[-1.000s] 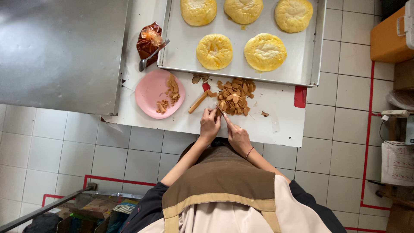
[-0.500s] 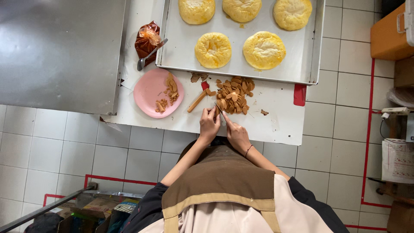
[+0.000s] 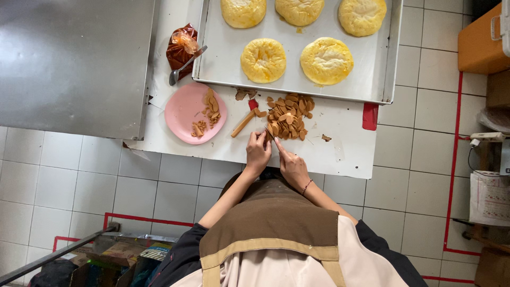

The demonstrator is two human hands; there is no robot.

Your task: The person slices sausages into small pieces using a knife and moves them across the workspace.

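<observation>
Since the earlier frame both hands have barely shifted; they remain together at the near edge of the pile of slices [image 3: 288, 116]. The left hand [image 3: 258, 154] is curled, fingers pinching a small piece against the white board [image 3: 345, 151]. The right hand [image 3: 292, 166] is closed around a knife [image 3: 272, 137], blade largely hidden. The fingertips sit just beside the blade: a slip could nick them. Left of the pile lies an uncut sausage stick [image 3: 243, 123], then a pink plate [image 3: 186, 109] with more slices. Behind the pile, the baking tray [image 3: 223, 58] holds yellow buns; loose slices near it could scatter.
</observation>
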